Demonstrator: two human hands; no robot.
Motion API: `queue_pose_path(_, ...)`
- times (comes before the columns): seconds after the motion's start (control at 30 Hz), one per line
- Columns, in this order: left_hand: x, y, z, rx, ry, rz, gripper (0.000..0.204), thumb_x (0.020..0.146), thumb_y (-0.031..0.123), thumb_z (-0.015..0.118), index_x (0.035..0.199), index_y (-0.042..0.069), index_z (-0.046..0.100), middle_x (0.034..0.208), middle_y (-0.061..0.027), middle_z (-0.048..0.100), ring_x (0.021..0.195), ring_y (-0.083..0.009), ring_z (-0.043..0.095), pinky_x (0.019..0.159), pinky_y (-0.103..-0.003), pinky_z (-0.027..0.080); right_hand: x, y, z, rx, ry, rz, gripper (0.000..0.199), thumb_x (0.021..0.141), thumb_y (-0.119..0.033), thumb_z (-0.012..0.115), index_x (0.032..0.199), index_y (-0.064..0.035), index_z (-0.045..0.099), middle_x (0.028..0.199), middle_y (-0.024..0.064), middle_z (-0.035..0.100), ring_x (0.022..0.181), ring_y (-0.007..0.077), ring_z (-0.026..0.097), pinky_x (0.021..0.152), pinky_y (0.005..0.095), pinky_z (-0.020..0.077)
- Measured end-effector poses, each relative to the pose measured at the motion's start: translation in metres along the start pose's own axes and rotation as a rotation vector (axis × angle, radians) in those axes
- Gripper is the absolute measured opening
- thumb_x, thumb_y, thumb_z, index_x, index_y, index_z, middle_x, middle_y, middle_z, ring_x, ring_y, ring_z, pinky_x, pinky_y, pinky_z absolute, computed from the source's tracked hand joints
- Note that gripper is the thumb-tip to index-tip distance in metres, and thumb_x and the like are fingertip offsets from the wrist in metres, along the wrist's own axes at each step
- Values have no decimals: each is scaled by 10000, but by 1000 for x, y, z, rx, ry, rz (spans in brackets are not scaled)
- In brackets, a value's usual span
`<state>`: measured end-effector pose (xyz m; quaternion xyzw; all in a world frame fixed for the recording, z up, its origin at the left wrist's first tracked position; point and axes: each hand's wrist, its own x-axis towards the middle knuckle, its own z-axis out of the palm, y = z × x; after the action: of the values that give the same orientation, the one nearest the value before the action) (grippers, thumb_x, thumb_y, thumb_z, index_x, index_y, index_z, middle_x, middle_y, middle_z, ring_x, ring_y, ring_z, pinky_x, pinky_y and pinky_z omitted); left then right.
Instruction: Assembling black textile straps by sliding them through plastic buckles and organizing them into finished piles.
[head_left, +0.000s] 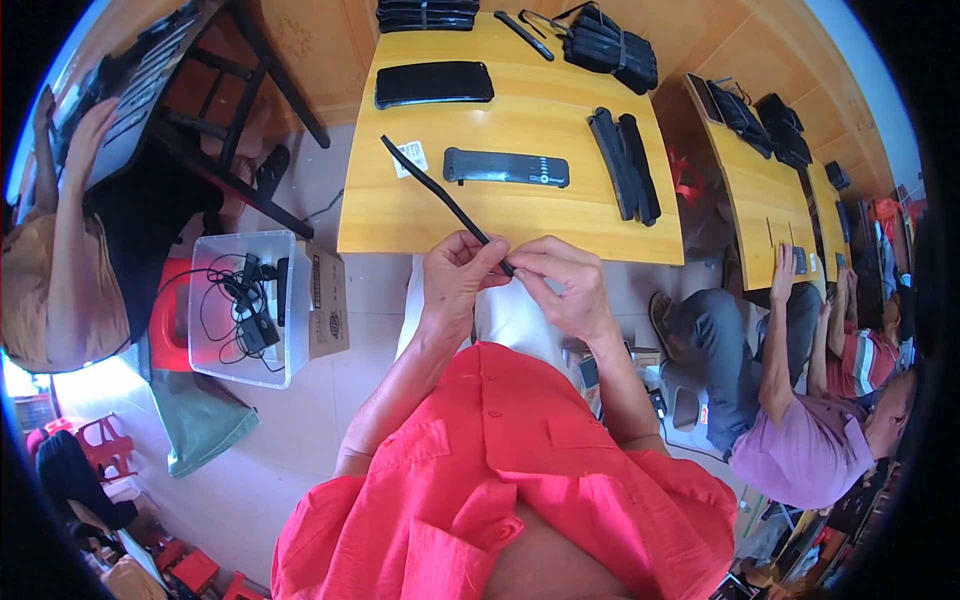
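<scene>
A long, narrow black strip (440, 190), slightly bent, slants from my hands up over the near left part of the table. My left hand (455, 285) pinches it near its lower end. At that same end, the fingers of my right hand (568, 285) are closed on it too. Beyond my hands lies a flat black band with printed marks (505, 167). A small white label (410, 158) rests on the wood beside the strip. Farther back is a wider plain black piece (435, 84); to the right lie a few black strips (626, 166) side by side.
The yellow wooden table (400, 225) also bears a tied black bundle (610, 52) and a strapped black stack (428, 13). At left, a clear plastic bin (285, 350) holds cables and adapters. People sit at tables on both sides.
</scene>
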<state>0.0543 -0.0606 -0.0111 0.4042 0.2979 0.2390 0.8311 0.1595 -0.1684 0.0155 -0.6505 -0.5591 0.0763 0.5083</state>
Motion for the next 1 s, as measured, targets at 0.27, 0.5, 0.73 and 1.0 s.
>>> queue_pose_path(0.27,-1,-2,1,0,22,-25,152,786,116,688,850,14,595,751,-39,616,622,-90,598,562,-215,519,-1,-1,-1,4,-18,21,121,738,52,625,856,33,642,796,126,622,692,237,623,599,285,498)
queue_pose_path(0.5,-4,1,6,34,45,77,169,777,106,697,844,-2,587,748,-47,605,637,-95,589,574,-215,518,-2,-3,1,-14,-4,18,127,754,52,616,880,43,626,811,134,618,702,245,621,593,291,496)
queue_pose_path(0.73,-5,-1,7,27,89,118,173,767,86,706,837,-9,580,727,-51,601,625,-89,580,563,-206,510,-3,-4,4,-61,-13,12,129,750,52,618,879,47,615,812,144,606,710,269,616,599,310,492)
queue_pose_path(1.0,-6,-1,7,40,96,143,173,767,65,701,847,-23,575,732,-63,609,621,-103,598,552,-202,514,-1,-7,5,-32,-16,114,124,768,73,585,880,42,625,810,127,627,689,231,623,596,279,487)
